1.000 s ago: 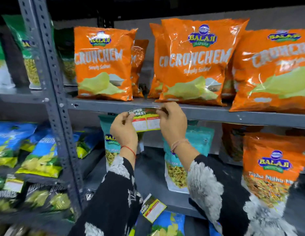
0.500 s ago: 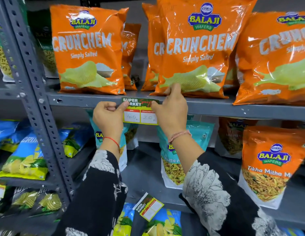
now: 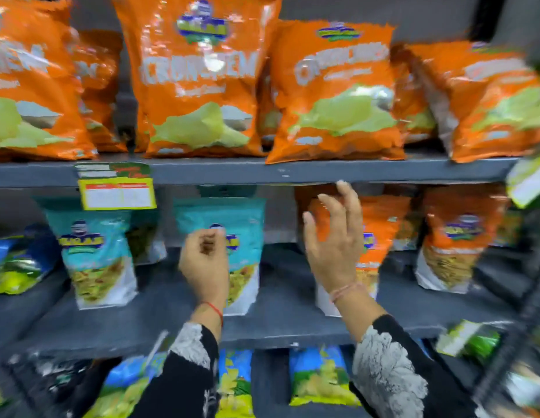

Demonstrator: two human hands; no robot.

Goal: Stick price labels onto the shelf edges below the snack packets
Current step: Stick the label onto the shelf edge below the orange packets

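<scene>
A green, yellow and white price label [image 3: 116,186] hangs stuck on the grey upper shelf edge [image 3: 292,171], below the orange snack packets [image 3: 199,79]. My left hand [image 3: 205,262] is curled loosely in front of a teal packet [image 3: 232,224], lower and right of the label, holding nothing I can see. My right hand [image 3: 335,236] is spread open just under the shelf edge, in front of an orange packet on the middle shelf. The picture is blurred by motion.
Teal packets [image 3: 93,254] and orange packets [image 3: 455,239] stand on the middle shelf [image 3: 280,315]. Blue and green packets [image 3: 320,375] fill the bottom shelf. Another label [image 3: 528,179] shows at the right edge. A metal upright [image 3: 516,342] runs down the right side.
Both hands let go of the label, which stays on the shelf edge. The hands dropped and moved right, and the view swung right along the shelf.
</scene>
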